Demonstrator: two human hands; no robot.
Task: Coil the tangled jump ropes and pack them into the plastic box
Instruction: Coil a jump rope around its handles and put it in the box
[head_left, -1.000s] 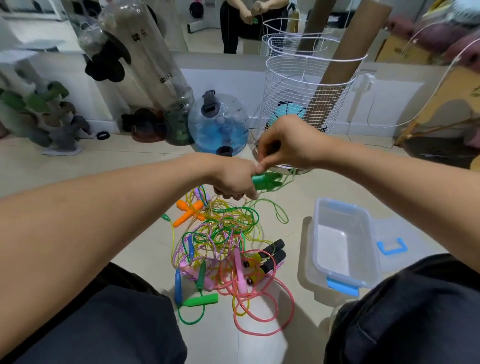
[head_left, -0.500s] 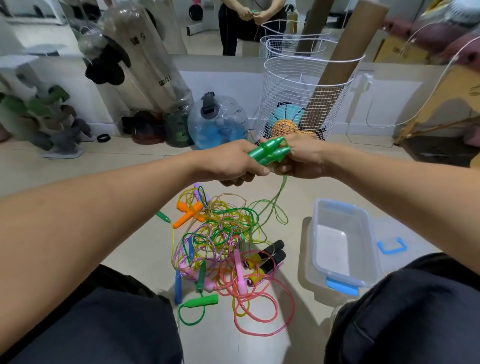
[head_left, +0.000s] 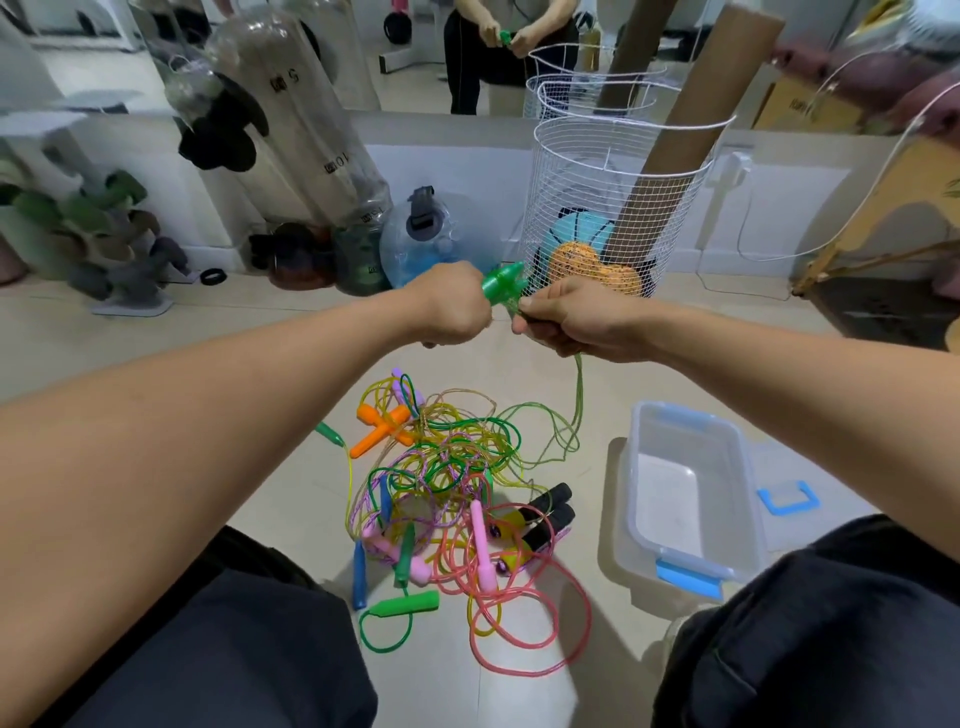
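Observation:
My left hand grips two green jump rope handles held up in front of me. My right hand pinches the thin green rope right beside the handles; that rope hangs down to the floor. Below lies a tangled pile of jump ropes in green, yellow, purple and pink, with orange handles, black handles, pink handles and a loose green handle. The clear plastic box with blue latches stands open on the floor to the right of the pile, holding nothing.
A white wire basket with balls and a cardboard tube stands behind my hands. A blue water jug and large clear bottles lean at the back left. The box lid with a blue handle lies to the right. My knees frame the bottom.
Both hands rose with the green handles from just above the pile. The handles turned upward, and my right hand shifted from the handles to the rope beside them.

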